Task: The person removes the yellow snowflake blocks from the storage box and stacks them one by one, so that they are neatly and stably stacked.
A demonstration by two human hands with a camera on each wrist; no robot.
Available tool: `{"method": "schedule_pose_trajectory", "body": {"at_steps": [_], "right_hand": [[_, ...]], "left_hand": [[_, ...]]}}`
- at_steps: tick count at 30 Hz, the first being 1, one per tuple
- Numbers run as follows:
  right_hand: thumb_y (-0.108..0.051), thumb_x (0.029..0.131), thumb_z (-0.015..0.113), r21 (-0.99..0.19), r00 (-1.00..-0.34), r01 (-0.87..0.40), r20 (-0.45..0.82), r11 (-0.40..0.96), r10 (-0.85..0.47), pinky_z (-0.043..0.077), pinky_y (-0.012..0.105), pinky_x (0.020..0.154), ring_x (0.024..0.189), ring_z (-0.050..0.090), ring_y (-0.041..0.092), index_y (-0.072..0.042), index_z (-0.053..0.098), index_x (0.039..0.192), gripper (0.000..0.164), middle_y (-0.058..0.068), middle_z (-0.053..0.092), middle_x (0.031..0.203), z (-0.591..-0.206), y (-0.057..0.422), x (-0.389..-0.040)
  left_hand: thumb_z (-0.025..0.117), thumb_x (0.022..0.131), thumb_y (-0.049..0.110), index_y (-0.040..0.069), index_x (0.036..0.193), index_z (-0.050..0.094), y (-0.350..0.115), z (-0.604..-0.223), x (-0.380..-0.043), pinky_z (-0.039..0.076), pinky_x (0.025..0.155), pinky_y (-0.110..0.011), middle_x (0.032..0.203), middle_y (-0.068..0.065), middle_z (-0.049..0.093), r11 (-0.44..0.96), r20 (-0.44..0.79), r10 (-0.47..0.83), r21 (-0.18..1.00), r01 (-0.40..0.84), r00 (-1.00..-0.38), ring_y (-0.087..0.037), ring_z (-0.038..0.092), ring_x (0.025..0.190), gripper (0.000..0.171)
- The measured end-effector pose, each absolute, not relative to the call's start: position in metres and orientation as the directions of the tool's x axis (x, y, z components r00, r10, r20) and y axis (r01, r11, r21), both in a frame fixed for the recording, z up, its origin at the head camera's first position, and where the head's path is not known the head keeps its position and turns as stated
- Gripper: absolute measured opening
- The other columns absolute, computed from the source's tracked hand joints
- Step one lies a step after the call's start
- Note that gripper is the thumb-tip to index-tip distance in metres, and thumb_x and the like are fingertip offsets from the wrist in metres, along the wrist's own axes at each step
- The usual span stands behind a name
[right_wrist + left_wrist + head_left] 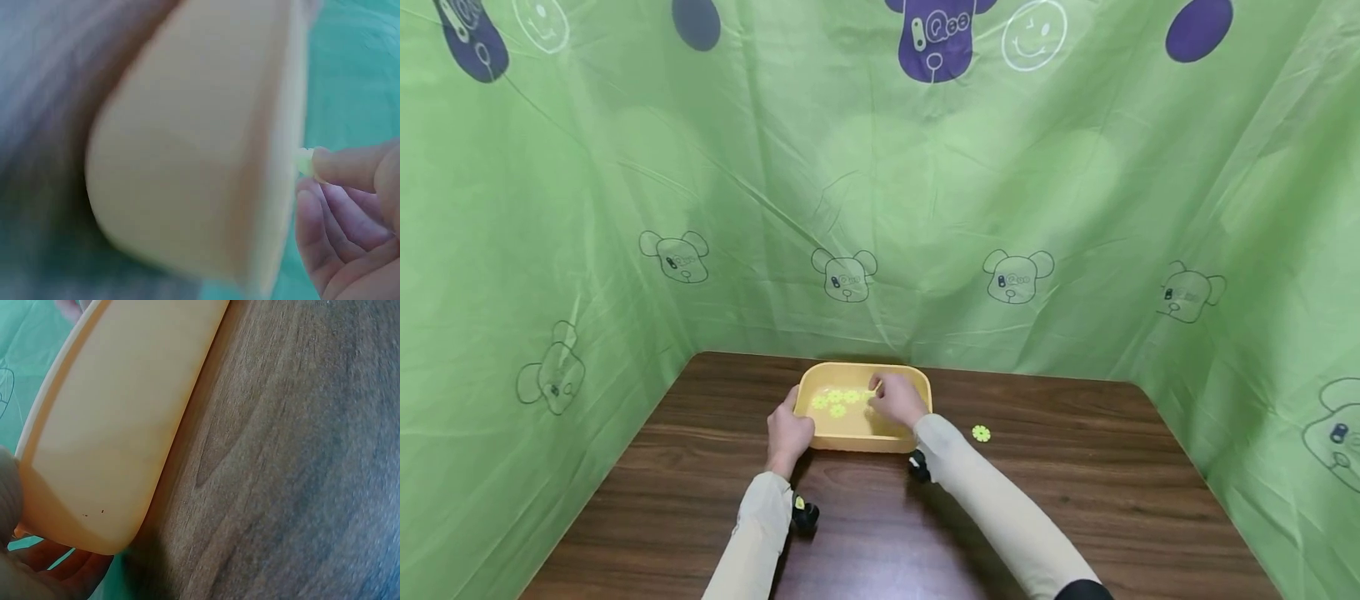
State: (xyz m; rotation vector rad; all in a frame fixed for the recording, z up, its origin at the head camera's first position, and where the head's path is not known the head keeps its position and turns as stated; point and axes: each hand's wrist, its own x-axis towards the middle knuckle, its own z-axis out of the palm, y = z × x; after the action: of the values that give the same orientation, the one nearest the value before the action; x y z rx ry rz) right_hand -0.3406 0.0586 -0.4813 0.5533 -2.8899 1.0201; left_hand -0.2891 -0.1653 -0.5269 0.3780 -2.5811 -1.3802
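A shallow yellow plastic tray [861,444] sits on the table, and several flat yellow-green flower-shaped pieces [837,410] lie inside, mostly toward its left half. My left hand [789,433] grips the tray's left end, thumb at the rim and fingers around the outer wall, as the left wrist view shows. Over the tray's right half, my right hand [898,399] pinches a small yellow-green piece [305,161] between thumb and finger; its outline is mostly hidden. Another flower-shaped piece [981,433] rests on the wood to the right of the tray.
The dark wood-grain table [865,517] extends around the tray. Green printed cloth [925,192] hangs behind the table and along both sides. Each wrist carries a small black camera, the left one [805,517] low beside the forearm.
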Motion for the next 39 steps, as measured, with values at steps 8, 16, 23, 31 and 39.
{"method": "schedule_pose_trajectory", "body": {"at_steps": [8,16,23,31,39], "right_hand": [[-0.019,0.089,0.077,-0.653,-0.945,-0.322,0.264,0.685,-0.192,0.057,0.037,0.078,0.084,0.071,0.019,-0.011,0.077,0.099,0.012,0.004,0.077,0.094,-0.436,0.153,-0.352],[-0.016,0.092,0.073,-0.723,-0.982,-0.172,0.071,0.669,-0.176,0.059,0.036,0.068,0.078,0.073,0.03,-0.003,0.077,0.108,0.021,0.013,0.078,0.094,-0.444,0.221,-0.35],[-0.007,0.09,0.073,-0.821,-0.97,0.031,-0.163,0.57,-0.181,0.06,0.034,0.069,0.072,0.071,0.022,0.004,0.077,0.104,0.017,0.012,0.077,0.087,-0.489,0.248,-0.346],[-0.005,0.09,0.073,-0.807,-0.942,0.112,-0.272,0.581,-0.198,0.057,0.031,0.063,0.07,0.064,0.015,0.003,0.077,0.102,0.015,0.007,0.073,0.078,-0.504,0.255,-0.338],[-0.007,0.09,0.074,-0.782,-0.943,0.113,-0.279,0.613,-0.181,0.054,0.029,0.063,0.071,0.062,0.013,0.0,0.079,0.098,0.013,0.004,0.074,0.079,-0.515,0.26,-0.335]], "left_hand": [[0.053,0.08,0.001,0.014,0.15,0.05,-0.17,-0.527,-0.293,0.047,0.1,-0.054,0.141,-0.024,0.059,0.549,0.071,-0.306,0.828,-0.115,-0.95,-0.042,0.057,0.124,0.071],[0.052,0.08,0.002,0.015,0.15,0.049,-0.17,-0.526,-0.293,0.048,0.098,-0.053,0.141,-0.023,0.059,0.543,0.059,-0.308,0.83,-0.124,-0.95,-0.041,0.057,0.122,0.072],[0.051,0.08,0.002,0.015,0.15,0.049,-0.168,-0.527,-0.294,0.047,0.1,-0.054,0.142,-0.022,0.059,0.549,0.057,-0.303,0.827,-0.125,-0.951,-0.042,0.057,0.124,0.072],[0.052,0.08,0.001,0.014,0.151,0.049,-0.167,-0.528,-0.296,0.047,0.101,-0.054,0.142,-0.022,0.059,0.55,0.06,-0.307,0.826,-0.126,-0.95,-0.043,0.056,0.125,0.072],[0.052,0.08,0.001,0.014,0.151,0.048,-0.166,-0.528,-0.296,0.047,0.102,-0.054,0.143,-0.022,0.057,0.546,0.047,-0.301,0.827,-0.131,-0.952,-0.042,0.056,0.126,0.073]]}}
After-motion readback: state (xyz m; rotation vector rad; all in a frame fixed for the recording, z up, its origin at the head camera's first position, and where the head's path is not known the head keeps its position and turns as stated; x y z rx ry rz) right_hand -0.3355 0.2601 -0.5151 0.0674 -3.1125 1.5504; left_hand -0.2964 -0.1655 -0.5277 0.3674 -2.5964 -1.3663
